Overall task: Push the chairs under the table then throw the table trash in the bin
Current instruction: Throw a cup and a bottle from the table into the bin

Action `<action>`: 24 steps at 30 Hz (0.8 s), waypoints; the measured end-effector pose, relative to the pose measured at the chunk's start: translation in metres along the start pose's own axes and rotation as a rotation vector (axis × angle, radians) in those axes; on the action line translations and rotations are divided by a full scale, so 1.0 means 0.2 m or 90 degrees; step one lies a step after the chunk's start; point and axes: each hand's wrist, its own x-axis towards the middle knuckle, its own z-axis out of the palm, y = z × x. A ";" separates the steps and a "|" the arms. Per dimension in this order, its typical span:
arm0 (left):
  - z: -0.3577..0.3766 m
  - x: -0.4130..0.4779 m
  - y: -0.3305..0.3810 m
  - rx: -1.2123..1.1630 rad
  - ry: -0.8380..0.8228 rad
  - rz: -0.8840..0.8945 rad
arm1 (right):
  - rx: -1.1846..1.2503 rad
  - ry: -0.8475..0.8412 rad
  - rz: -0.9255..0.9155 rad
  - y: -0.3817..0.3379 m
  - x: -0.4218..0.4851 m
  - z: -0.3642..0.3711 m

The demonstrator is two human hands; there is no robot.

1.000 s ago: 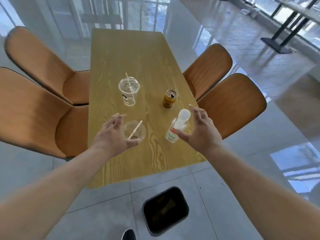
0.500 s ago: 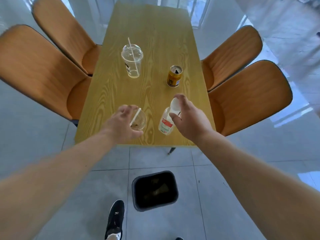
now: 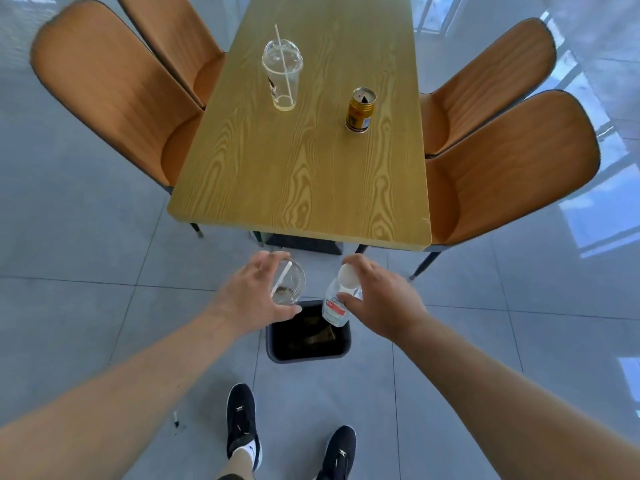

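Disposal step: left hand (image 3: 256, 299) gripped a clear cup (image 3: 289, 284), right hand (image 3: 377, 299) a bottle (image 3: 334, 308), above the bin (image 3: 308, 353); releasing both appeared next.

Both forearms extend forward and downward, bare, converging toward the centre of the view. The left hand (image 3: 252, 295) is palm-down, fingers curled around a small clear cup (image 3: 288, 285), thumb on the near side, fingertips on the far rim. The right hand (image 3: 379, 299) is palm-down, thumb and fingers closed on a small plastic bottle (image 3: 336, 306) just below its white cap, the bottle body hanging below the fingertips. Two black shoes (image 3: 242, 420) stand below.
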 end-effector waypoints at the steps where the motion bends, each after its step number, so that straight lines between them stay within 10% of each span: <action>1: 0.01 -0.01 -0.02 0.005 -0.001 0.005 | 0.003 -0.003 0.006 0.00 0.00 0.04; 24: -0.12 0.03 0.07 0.056 0.017 0.027 | -0.032 -0.014 0.053 0.14 0.05 -0.10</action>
